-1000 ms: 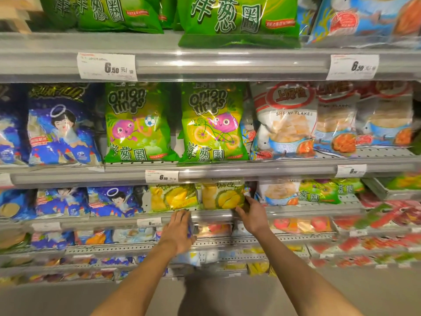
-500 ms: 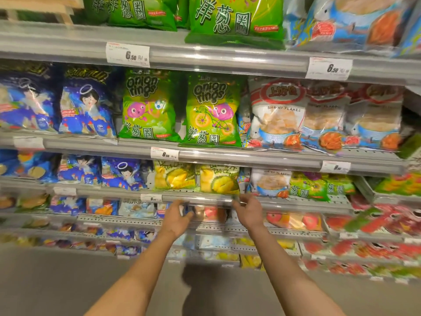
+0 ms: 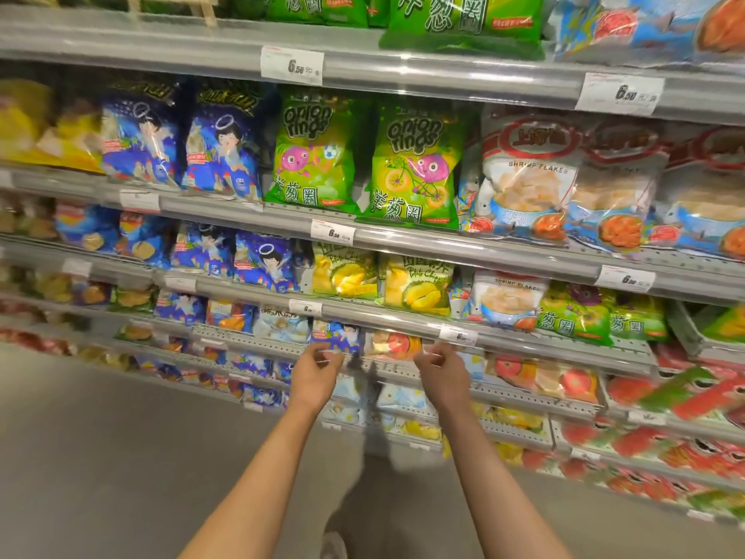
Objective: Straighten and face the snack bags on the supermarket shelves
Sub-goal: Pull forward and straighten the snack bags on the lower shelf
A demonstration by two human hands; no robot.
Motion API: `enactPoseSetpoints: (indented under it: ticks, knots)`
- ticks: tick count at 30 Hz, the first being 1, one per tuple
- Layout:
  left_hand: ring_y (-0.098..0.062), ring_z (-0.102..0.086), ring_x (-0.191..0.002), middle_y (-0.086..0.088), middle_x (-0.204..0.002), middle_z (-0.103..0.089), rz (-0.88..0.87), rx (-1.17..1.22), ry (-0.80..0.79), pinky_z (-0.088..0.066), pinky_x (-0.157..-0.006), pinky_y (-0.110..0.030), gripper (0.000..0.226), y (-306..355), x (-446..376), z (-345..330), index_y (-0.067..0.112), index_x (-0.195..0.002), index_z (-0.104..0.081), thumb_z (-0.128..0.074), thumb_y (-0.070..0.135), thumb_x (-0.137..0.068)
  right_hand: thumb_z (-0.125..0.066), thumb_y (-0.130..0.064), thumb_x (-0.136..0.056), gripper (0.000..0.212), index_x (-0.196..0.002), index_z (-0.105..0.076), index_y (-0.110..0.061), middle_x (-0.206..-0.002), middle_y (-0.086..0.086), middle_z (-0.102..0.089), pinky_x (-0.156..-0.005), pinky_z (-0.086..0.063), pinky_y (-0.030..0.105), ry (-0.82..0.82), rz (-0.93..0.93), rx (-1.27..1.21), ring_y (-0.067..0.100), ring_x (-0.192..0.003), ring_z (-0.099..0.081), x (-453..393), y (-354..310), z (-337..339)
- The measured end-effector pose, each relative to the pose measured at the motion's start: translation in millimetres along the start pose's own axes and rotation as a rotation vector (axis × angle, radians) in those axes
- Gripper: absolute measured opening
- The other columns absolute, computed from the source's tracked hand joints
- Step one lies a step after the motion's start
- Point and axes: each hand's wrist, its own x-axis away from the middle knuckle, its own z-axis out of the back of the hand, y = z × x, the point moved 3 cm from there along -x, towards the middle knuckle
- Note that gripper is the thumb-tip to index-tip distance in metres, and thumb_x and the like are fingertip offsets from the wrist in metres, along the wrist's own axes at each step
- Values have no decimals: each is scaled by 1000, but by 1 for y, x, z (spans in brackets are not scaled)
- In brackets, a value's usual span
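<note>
Two yellow durian chip bags (image 3: 417, 285) stand upright side by side on the third shelf, fronts facing out. Just below them the grey shelf rail (image 3: 387, 318) runs across. My left hand (image 3: 318, 369) hangs in front of the shelf below, fingers loosely curled, holding nothing, close to a small blue bag (image 3: 336, 336). My right hand (image 3: 441, 371) hovers beside it under a price tag (image 3: 457, 336), fingers also loosely curled and empty. Neither hand touches a bag.
Green onion ring bags (image 3: 415, 167) and blue bags (image 3: 221, 147) fill the shelf above; shrimp flake bags (image 3: 528, 179) sit to the right. Lower shelves hold small mixed bags. Grey floor (image 3: 121, 457) lies to the left below.
Both hands have come down and back off the durian bags and the rail, and now hang free lower down. The view has swung left and tilted.
</note>
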Motion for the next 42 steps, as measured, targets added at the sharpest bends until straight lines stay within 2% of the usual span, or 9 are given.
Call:
enactPoseSetpoints:
  ticks: [5,10,19,22,25,28,33,38,42]
  knots:
    - [-34,-63,-106,-16,-112,-66,34,51,47,-52,-96,-46,30,-18,4,38,5,-123,-60,-62,14,-95,-69,-22,-91,11,-94,-66,-12,-83,-10,-63,-71,-40,29,-45,51,25,16,-83,-59,20,-2,-43]
    - [-29,-65,-103,-12,-103,-69,41,55,83,-48,-85,-30,24,-39,-14,93,3,-115,-63,-63,12,-93,-70,-23,-91,20,-106,-68,-9,-95,2,-70,-73,-43,27,-89,55,15,16,-86,-64,39,-9,-102]
    - [-18,-65,-89,-4,-94,-69,-28,-112,-31,-50,-84,-30,21,-63,-56,138,9,-113,-63,-65,15,-93,-71,-27,-93,22,-110,-67,-13,-93,0,-69,-79,-53,34,11,-47,-70,21,-89,-66,54,-7,-157]
    - [-14,-63,-82,2,-88,-67,-61,-147,-66,-48,-77,-23,18,-63,-64,125,12,-110,-63,-64,16,-92,-69,-29,-94,21,-111,-66,-16,-93,-4,-68,-75,-51,31,71,-61,-71,19,-90,-65,51,2,-150]
    - [-7,-62,-71,1,-84,-67,-75,-149,-108,-47,-61,-9,14,-59,-67,100,8,-105,-65,-65,14,-92,-68,-30,-95,29,-119,-66,-12,-103,4,-70,-87,-56,39,130,-81,-56,20,-96,-66,43,15,-126]
    - [-18,-65,-86,-4,-89,-70,-71,-101,-126,-53,-83,-27,15,-57,-69,66,6,-105,-67,-66,11,-90,-67,-30,-96,31,-120,-66,-10,-108,5,-70,-92,-53,38,179,-85,-24,20,-101,-65,28,32,-94]
    - [-17,-64,-89,3,-88,-70,-39,-111,-136,-48,-85,-28,11,-61,-62,2,23,-91,-64,-68,13,-89,-67,-25,-98,21,-106,-66,-7,-97,6,-70,-82,-51,34,202,-98,3,23,-94,-66,3,72,-41]
    - [-23,-65,-88,-13,-88,-69,-7,-83,-117,-48,-86,-33,7,-75,-60,-60,2,-90,-63,-70,2,-88,-69,-20,-96,25,-111,-67,-1,-96,10,-72,-85,-53,36,193,-107,68,25,-91,-67,-36,124,-4]
    - [-29,-67,-96,-17,-95,-70,24,-121,-135,-50,-93,-41,16,-92,-71,-94,-1,-101,-64,-69,-3,-86,-72,-24,-93,31,-114,-65,-3,-103,13,-70,-91,-53,42,188,-177,50,30,-100,-67,-78,166,6]
